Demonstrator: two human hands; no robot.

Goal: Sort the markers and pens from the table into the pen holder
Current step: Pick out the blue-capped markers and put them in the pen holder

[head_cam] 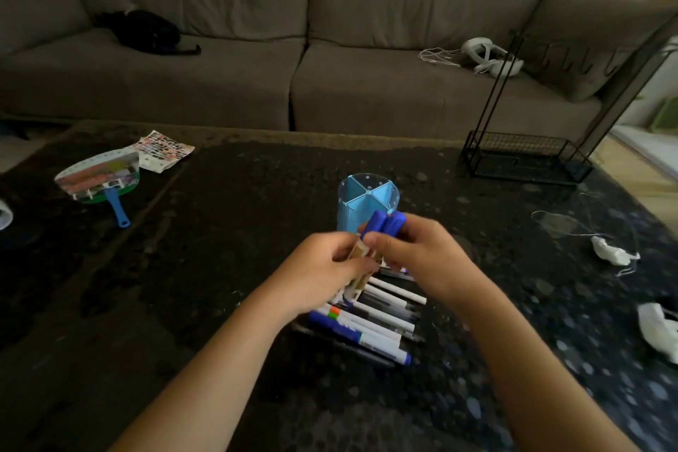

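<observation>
A light blue pen holder (pixel 361 200) with divided compartments stands upright on the dark table, and no pens show in it. Just in front of it, my right hand (pixel 422 253) and my left hand (pixel 323 275) together grip a bundle of markers with blue caps (pixel 385 223), the caps pointing up toward the holder. Below my hands a pile of pens and markers (pixel 370 323) lies side by side on the table, white and black barrels with one blue-ended marker at the front.
A hand fan with a blue handle (pixel 101 182) and a printed sheet (pixel 165 150) lie at the far left. A black wire rack (pixel 524 158) stands at the back right. White crumpled bits (pixel 609 253) and a cord lie at right. A grey sofa (pixel 293 48) runs behind the table.
</observation>
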